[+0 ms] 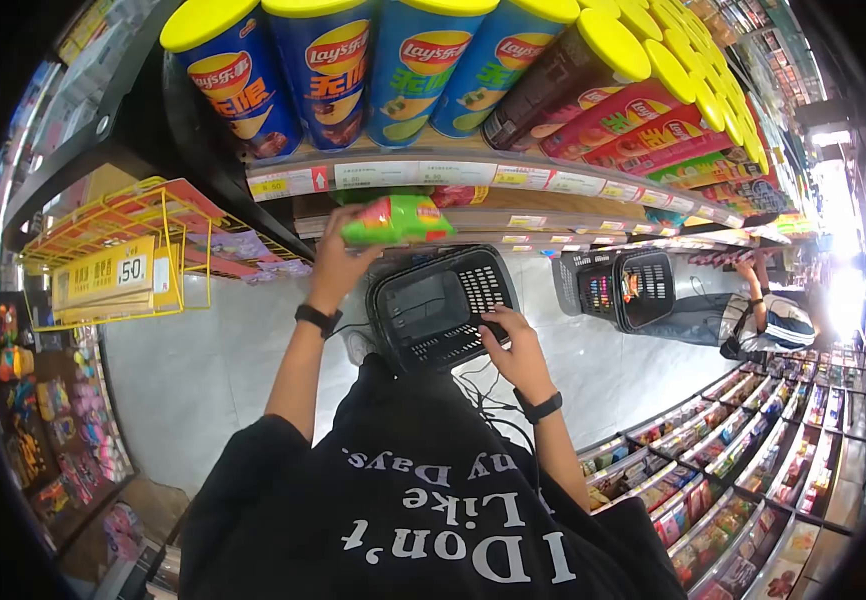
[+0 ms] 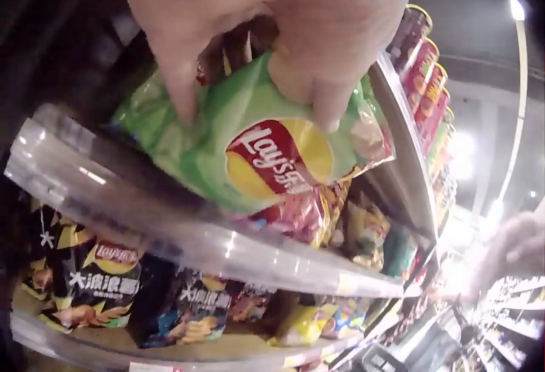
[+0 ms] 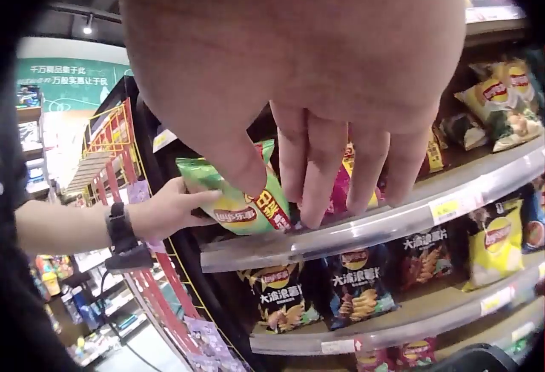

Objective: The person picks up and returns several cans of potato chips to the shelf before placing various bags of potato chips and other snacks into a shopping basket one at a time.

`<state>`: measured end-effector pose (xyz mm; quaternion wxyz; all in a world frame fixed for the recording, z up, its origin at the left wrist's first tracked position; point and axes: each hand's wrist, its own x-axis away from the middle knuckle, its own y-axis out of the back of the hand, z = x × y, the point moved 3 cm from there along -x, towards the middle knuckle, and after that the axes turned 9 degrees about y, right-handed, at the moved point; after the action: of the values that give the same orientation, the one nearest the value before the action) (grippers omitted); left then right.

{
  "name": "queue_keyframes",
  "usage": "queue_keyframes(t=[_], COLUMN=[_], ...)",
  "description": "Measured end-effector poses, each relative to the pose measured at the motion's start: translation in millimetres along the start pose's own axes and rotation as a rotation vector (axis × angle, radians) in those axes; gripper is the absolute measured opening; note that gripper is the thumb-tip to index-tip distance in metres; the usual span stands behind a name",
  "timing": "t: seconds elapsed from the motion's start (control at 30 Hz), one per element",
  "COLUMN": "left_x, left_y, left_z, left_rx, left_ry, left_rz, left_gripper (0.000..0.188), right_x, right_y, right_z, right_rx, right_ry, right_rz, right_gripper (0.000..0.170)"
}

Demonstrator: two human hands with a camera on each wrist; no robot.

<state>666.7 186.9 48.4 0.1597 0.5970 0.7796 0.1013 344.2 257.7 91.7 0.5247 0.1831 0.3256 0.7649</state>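
Well, in the head view the person's left hand (image 1: 346, 262) is clamped on a green plastic Lay's chip bag (image 1: 393, 228) with red-and-yellow printing, held in front of the store shelf. Beyond and above the bag stand blue cylindrical canisters with yellow lids (image 1: 328, 80). Lower than the bag, on the person's side of the shelf, sits a black plastic basket with pierced walls (image 1: 485, 288); over its edge is the right hand (image 1: 515, 352), its fingers apart and holding nothing. Whether it touches the basket I cannot tell. A yellow wire rack (image 1: 93, 265) is to the bag's left.

In the left wrist view, thumb and fingers pinch the bag, which is tilted, its round emblem facing outward. Below it run a clear plastic shelf lip (image 2: 247, 257) and, lower down, black chip bags (image 2: 98, 283).

In the right wrist view, the right hand's nearly straight fingers show right of the bag, with the thumb overlapping it in sight. A yellow chip bag (image 3: 498, 240) lies well to its right.
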Motion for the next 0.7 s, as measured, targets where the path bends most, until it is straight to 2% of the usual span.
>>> queue_keyframes(t=[0.07,0.17,0.23,0.33,0.37,0.43,0.5,0.53,0.57,0.6,0.67,0.7], left_x=[22.1,48.3,54.6,73.9,82.5,97.7,108.9,113.9,116.7,119.2,127.8,132.3], left_y=[-4.9,-5.3,1.1,6.9,5.3,-5.1,-21.9,-31.5,-41.0,-50.6,-67.2,-69.4], left_z=[19.0,9.6,-5.8,-23.9,-28.3,-32.9,-45.7,-44.0,-41.9,-39.9,-44.1,-50.7], left_rx=[-0.062,-0.035,-0.036,-0.036,-0.034,0.245,0.519,0.565,0.609,0.652,0.678,0.669], left_ry=[-0.07,-0.137,-0.113,-0.039,-0.006,0.148,0.258,0.367,0.474,0.577,0.664,0.7], left_rz=[-0.012,-0.075,-0.119,-0.089,-0.058,-0.06,-0.059,-0.034,-0.016,-0.004,0.057,0.105], left_gripper=[0.04,0.042,0.042,0.04,0.039,0.037,0.03,0.028,0.027,0.026,0.031,0.033], right_x=[10.6,18.1,13.6,2.2,-3.2,-15.7,-17.8,-15.2,-13.4,-10.0,1.0,4.2], right_y=[-2.0,-6.9,-7.9,-7.0,-4.6,0.7,-2.3,-5.1,-9.3,-12.7,-19.8,-19.7], right_z=[-3.2,-1.4,1.5,5.9,13.0,25.4,21.3,18.9,18.0,10.2,-7.5,-16.1], right_rx=[0.022,0.0,-0.001,-0.118,-0.117,-0.114,-0.286,-0.374,-0.537,-0.674,-0.953,-1.027], right_ry=[-0.036,-0.019,0.025,-0.025,0.037,0.155,0.13,0.115,0.125,0.039,-0.14,-0.186], right_rz=[-0.007,-0.031,-0.033,0.016,0.022,0.031,0.073,0.095,0.112,0.161,0.265,0.254], right_gripper=[0.027,0.03,0.034,0.052,0.062,0.083,0.098,0.106,0.101,0.098,0.09,0.079])
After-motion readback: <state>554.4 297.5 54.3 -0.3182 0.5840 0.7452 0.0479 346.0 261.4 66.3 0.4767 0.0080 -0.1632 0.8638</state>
